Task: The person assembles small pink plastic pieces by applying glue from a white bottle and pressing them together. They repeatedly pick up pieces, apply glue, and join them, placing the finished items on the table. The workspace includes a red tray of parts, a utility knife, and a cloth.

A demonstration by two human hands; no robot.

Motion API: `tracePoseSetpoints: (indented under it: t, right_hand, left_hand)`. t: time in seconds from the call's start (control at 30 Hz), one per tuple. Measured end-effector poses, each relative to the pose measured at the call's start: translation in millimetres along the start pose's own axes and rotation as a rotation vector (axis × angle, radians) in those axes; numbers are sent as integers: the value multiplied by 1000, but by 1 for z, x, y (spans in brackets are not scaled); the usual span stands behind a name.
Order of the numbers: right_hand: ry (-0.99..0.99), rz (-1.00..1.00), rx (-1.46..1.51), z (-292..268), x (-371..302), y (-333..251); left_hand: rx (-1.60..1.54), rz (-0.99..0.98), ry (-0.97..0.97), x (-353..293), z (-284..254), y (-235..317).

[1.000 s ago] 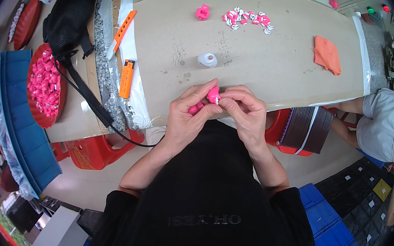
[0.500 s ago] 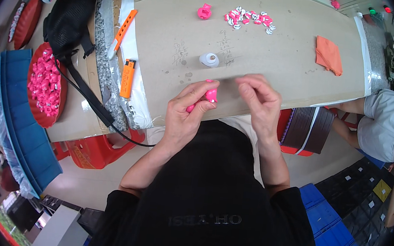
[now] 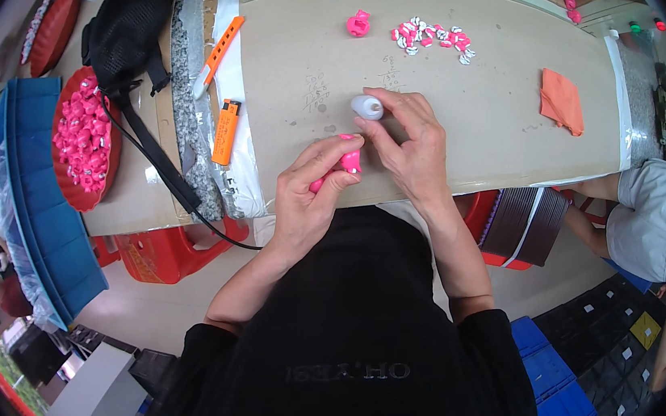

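Observation:
My left hand [image 3: 306, 189] is closed round a small glossy pink plastic piece [image 3: 351, 162], which shows between the thumb and fingertips; most of it is hidden. Just beyond it, my right hand [image 3: 414, 150] has its thumb and index finger closed on a small white squeeze bottle [image 3: 367, 108] with a narrow tip. The bottle is close to where it stood on the table, and I cannot tell whether it is lifted. Farther back lie a loose pink hollow piece [image 3: 358, 24] and a scatter of small pink-and-white parts [image 3: 434, 37].
An orange utility knife [image 3: 221, 50] and an orange lighter [image 3: 226, 133] lie at the left. Beyond them are a black bag [image 3: 132, 20] and a red bowl [image 3: 99, 198] heaped with pink pieces. An orange cloth [image 3: 562, 102] rests at the right. Another person [image 3: 647, 213] is at far right.
My right hand has moved left and forward from open space to the white bottle, closing on it. The left hand still grips the pink piece. The whole view has shifted slightly.

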State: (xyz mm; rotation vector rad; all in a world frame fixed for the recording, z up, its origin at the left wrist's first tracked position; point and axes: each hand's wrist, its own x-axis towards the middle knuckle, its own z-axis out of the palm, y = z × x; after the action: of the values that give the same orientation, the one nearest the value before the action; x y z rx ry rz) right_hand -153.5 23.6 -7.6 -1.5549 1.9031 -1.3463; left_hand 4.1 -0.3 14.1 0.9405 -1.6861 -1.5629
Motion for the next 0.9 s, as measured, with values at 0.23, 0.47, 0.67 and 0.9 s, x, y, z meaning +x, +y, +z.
tracePoseSetpoints:
  t: [0.23, 0.47, 0.67, 0.9]
  right_hand:
    - [237, 123, -18, -26, -16, 5]
    - [307, 112, -65, -33, -27, 17]
    - [308, 123, -34, -32, -25, 18]
    - [303, 137, -11, -32, -26, 21]
  left_hand:
    - [63, 31, 26, 3, 2, 0]
    - [93, 9, 35, 7, 3, 0]
    - [122, 7, 22, 9, 2, 0]
    - [111, -10, 15, 10, 3, 0]
